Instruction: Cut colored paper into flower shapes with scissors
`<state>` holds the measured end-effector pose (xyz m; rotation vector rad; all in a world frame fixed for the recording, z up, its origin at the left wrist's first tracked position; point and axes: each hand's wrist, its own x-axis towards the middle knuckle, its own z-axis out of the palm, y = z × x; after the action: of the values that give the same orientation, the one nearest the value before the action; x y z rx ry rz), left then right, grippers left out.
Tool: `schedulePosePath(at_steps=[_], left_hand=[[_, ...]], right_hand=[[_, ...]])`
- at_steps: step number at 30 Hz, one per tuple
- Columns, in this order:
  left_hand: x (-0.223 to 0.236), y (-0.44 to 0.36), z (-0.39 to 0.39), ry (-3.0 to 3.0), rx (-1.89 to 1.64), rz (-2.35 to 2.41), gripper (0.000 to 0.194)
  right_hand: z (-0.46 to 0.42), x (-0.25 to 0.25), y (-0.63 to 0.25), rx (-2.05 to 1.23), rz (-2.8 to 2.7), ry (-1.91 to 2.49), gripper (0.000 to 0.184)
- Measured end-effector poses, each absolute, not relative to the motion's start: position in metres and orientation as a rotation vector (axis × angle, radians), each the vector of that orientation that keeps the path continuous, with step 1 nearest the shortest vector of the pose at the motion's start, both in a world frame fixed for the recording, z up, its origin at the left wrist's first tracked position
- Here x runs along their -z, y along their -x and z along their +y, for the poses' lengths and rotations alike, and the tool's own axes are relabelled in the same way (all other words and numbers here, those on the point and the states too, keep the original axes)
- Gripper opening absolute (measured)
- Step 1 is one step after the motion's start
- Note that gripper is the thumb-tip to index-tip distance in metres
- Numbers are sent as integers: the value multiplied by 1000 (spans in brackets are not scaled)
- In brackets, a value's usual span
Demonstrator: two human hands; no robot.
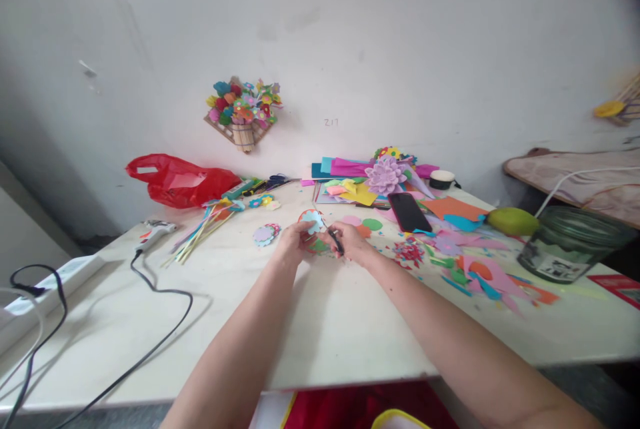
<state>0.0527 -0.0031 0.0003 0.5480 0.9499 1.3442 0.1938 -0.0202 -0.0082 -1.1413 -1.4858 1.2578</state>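
Note:
My left hand (294,241) pinches a light blue flower cutout (312,221) with a scalloped edge, held over the middle of the table. In my right hand (351,242) is a pair of scissors (337,242) with dark handles, its blades pointing at the flower's right edge. An orange-red piece shows behind the blue flower. Below the hands lie a green piece (318,246) and small scraps. To the left rests a stack of scalloped flowers (266,234), lilac on top. Green, pink and orange discs (372,224) lie just beyond my right hand.
A glue gun (156,236) with its cord lies left, near a white power strip (55,286). Bundled sticks (200,232) and a red plastic bag (185,181) sit behind. Rightward are a phone (409,212), coloured scraps (483,276), a yellow-green fruit (513,221) and a glass jar (565,249).

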Motion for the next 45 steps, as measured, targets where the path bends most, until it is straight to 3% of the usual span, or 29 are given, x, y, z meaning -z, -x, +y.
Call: schedulePosePath(at_steps=[45], left_hand=[[-4,-47,-7,-602,-1213,969,14]], right_hand=[[-17,13,-204,-1282,-1643,1110,30]])
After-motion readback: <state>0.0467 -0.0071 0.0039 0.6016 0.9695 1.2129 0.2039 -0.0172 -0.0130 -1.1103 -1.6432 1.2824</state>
